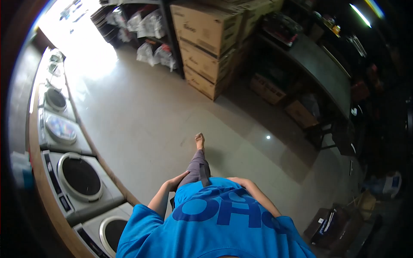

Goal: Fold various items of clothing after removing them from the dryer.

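My left hand (179,180) rests against the thigh of my dark grey trousers (194,169), its fingers partly out of sight. At the hem of my blue printed T-shirt (222,206) lies my right hand (237,180), whose fingertips are hidden by the shirt. Nothing can be made out in either hand. A dark strap (204,175) hangs from my waist over the trousers. One bare foot (199,139) is forward on the smooth grey floor (155,129).
Front-loading laundry machines (80,175) line the left side, edged by a wooden board (96,158). Stacked cardboard cartons (200,29) stand ahead, beside a shelf with white plastic bags (151,24). A long table (319,64) and a dark chair (342,138) are at right.
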### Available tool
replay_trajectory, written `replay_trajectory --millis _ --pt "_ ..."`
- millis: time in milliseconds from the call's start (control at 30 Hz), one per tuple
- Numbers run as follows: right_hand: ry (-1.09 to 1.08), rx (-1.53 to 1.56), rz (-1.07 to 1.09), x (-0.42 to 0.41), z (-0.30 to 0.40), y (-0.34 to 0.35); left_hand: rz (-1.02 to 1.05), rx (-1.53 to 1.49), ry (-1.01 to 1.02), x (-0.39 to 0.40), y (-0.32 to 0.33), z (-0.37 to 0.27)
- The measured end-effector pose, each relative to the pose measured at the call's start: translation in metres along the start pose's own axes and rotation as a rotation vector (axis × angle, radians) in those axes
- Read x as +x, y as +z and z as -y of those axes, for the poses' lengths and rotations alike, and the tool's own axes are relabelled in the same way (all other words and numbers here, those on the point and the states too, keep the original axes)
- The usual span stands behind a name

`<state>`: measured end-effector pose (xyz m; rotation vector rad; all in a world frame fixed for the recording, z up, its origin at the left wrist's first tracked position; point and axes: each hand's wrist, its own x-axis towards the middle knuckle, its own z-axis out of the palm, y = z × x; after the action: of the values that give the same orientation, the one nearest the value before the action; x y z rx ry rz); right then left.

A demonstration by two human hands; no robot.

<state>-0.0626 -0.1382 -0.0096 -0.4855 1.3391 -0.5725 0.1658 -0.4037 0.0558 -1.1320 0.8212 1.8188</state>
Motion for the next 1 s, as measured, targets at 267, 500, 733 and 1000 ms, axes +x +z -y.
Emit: replay_trajectory --millis 267,500,733,1000 --pt "0.221 0.143 -0.333 -0.086 -0.057 -0.065 0.078 0.103 0.12 0.018 0.014 -0.209" --pt "0.435 0.367 -0.551 -0.066 0.053 -0.168 -0.177 1.375 0.222 0.122 0.025 -0.408" --pt "0.494 0.134 -0.651 -0.091 0.067 -0.26 0.094 1.377 -0.207 0.199 0.129 -0.467" --pt "0.216 0.316 -0.617 -0.183 -0.008 -0.388 -0.152 1.664 -0.098 0.217 0.261 -0.567"
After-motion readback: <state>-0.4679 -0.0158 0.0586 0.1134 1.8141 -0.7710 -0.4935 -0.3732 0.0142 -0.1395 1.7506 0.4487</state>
